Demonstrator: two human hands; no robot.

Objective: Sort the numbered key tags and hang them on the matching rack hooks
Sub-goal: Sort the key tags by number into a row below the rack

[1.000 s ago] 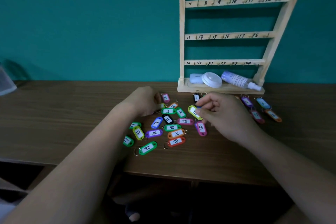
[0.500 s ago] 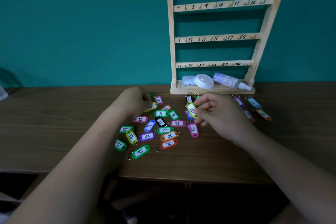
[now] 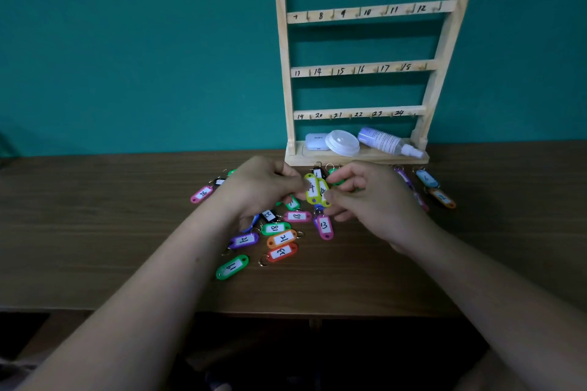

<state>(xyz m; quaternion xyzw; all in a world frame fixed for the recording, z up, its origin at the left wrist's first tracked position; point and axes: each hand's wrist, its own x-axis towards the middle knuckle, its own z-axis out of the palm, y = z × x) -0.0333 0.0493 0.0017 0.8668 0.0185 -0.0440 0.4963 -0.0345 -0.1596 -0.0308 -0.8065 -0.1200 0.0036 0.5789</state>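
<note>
Since 0.5 s ago both hands have closed in on each other. The L hand [image 3: 263, 189] has come across w/ its tag and the R hand [image 3: 373, 200] has met it, so the two tags now sit side by side, touching, btwn the hands.

L hand: fingers curled, fingertips pinching the L lime-yellow plastic key tag [image 3: 312, 189] by its edge. R hand: thumb and curled fingers clamped on the R lime-yellow plastic key tag [image 3: 324, 193]. Both tags stand roughly upright, hole ends toward the person. Label nos. are too blurred to read for sure.

The rest of the tags lie flat on the dark brown wooden tabletop [image 3: 95, 232]:
- Pink tag marked 13 [image 3: 324, 226]: just below the R hand's thumb.
- Pink tag marked 18 [image 3: 297, 216]: btwn the two wrists.
- Green tag [image 3: 275, 228], orange tag [image 3: 281, 238], red tag [image 3: 282, 252]: stacked in a column nearer the person.
- Purple tag [image 3: 244, 240] and green tag marked 11 [image 3: 232, 267]: beside the L forearm.
- Pink tag [image 3: 202, 194]: left of the L hand.
- Light blue tag marked 6 [image 3: 426, 178] and orange tag [image 3: 442, 197]: right of the R hand.

Beyond both hands a pale wooden ladder-style rack [image 3: 359, 68] stands against the teal wall. Its rails are numbered 7–12, 13–18 and 19–24. All hooks in view are bare.

On the rack's base are a white earbud case [image 3: 316, 141], a white round lid [image 3: 342, 142] and a clear spray bottle [image 3: 386, 140] lying on its side.
</note>
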